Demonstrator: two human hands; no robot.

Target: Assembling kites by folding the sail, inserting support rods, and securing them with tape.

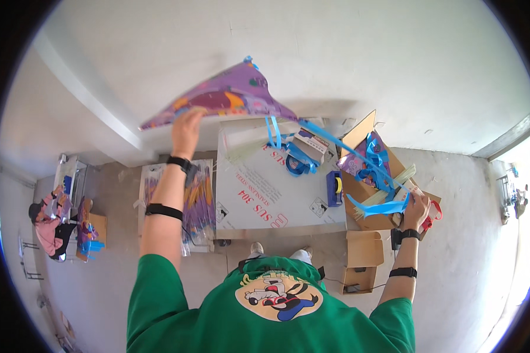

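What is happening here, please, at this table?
The person's left hand holds up a purple kite-like piece by its lower edge. A blue ribbon runs from it toward the right hand, which grips ribbon at an open cardboard box. A blue tape dispenser stands on the table. Another person is farther left.

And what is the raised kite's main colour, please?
The kite is mainly purple, seen in the head view.

Passage is open over the table (pixel 235 203) at frame centre. Obstructions: tape dispenser (pixel 334 197) and carton (pixel 374 223), right of centre; ribbon (pixel 321 131), diagonal above them; kite (pixel 224 85), upper centre.
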